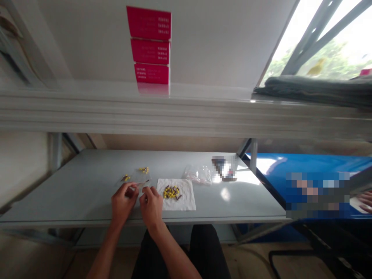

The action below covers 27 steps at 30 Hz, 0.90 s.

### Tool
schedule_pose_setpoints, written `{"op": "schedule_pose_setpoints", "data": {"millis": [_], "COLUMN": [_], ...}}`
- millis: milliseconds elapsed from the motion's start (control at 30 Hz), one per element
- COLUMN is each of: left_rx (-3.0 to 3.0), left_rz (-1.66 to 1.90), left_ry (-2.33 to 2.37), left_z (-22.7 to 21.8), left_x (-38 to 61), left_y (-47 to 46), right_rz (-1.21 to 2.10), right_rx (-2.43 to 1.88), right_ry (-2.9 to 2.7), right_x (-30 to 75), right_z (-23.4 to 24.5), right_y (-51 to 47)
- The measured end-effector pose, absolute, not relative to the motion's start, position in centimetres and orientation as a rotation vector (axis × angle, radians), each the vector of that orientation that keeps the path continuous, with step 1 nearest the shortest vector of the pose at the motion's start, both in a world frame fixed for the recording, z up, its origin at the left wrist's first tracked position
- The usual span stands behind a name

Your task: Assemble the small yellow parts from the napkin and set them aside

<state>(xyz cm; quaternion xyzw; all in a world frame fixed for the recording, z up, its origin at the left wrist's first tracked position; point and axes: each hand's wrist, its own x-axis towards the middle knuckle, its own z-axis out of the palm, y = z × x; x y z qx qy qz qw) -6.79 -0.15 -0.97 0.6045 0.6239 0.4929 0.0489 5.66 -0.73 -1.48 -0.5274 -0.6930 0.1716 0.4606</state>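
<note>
**Q:** Hand state?

**A:** Left hand point(124, 202) closed to a pinch, fingertips on the edge of a clear bag point(140, 179). Right hand point(151, 208) curled, fingers bent inward, just beside the bag. Whether it grasps the bag: cannot tell. The two hands are close together at lower centre of the frame, by the front edge of the tabletop point(72, 193).

**Q:** Location of the yellow pieces?

**A:** Two small groups of yellow pieces point(143, 169) lie on the tabletop just above the hands, left of centre. A larger pile of yellow and dark pieces point(171, 192) sits on a white sheet point(186, 197), right of the right hand.

**Q:** Other items?

**A:** A second clear bag point(199, 174) lies right of the sheet, beside a pixelated object point(224, 168). Three red boxes point(148, 23) stand in a column at upper centre. Grey cloth point(310, 91) lies on a shelf point(186, 112) at upper right. Another person's hand point(364, 200) shows at the right edge.
</note>
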Motion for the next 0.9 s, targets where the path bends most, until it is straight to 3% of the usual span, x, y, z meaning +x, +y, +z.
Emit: {"op": "schedule_pose_setpoints", "data": {"millis": [200, 433, 600, 900], "left_rx": [1.822, 1.588, 1.466, 1.614], "left_rz": [1.595, 1.652, 1.493, 1.499], "left_ry": [1.786, 1.618, 1.495, 1.420], "left_z": [-0.8, -2.0, -1.6, -0.7], "left_x": [-6.9, -7.9, -7.1, -1.8], "left_y": [-0.7, 1.4, 2.4, 3.2], "right_rz": [0.339, 0.514, 0.577, 0.676], "right_rx": [-1.295, -0.970, -0.781, -0.992], "right_ry": [-1.844, -1.758, -1.862, -1.616], "right_x": [5.4, 7.6, 11.9, 17.5], "right_z": [-1.5, -0.9, 1.2, -0.1], "right_y": [-0.9, 1.3, 3.1, 3.6]}}
